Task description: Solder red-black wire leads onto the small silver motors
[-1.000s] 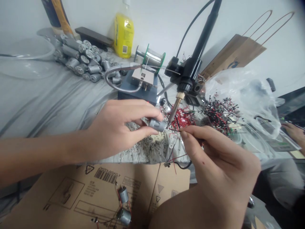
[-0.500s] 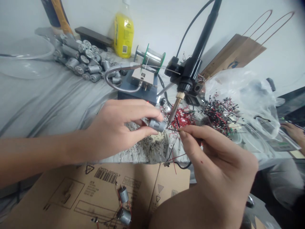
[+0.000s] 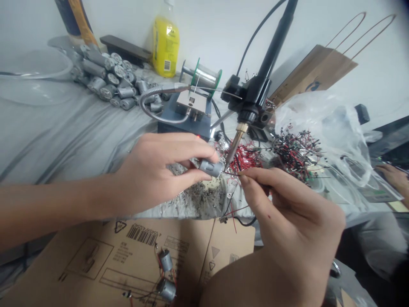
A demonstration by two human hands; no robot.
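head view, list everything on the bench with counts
silver cylindrical DC motors: many, silver-grey, heaped back left
yellow plastic bottle: one, yellow, back by the wall
green-flanged solder spool: one, silver and green, back centre
dark blue metal base: one, dark blue, below the spool
black soldering iron: one, black with brass collar, clamped above the hands
red and black wire leads: two heaps, red and black, right of centre
clear plastic bag: one, clear, right
brown paper bag: one, brown, back right
brown cardboard sheet: one, brown, foreground
wired silver motors: two, silver, on the cardboard
another person's hand: one, far right
left hand: one, holds a silver motor
right hand: one, pinches a thin wire
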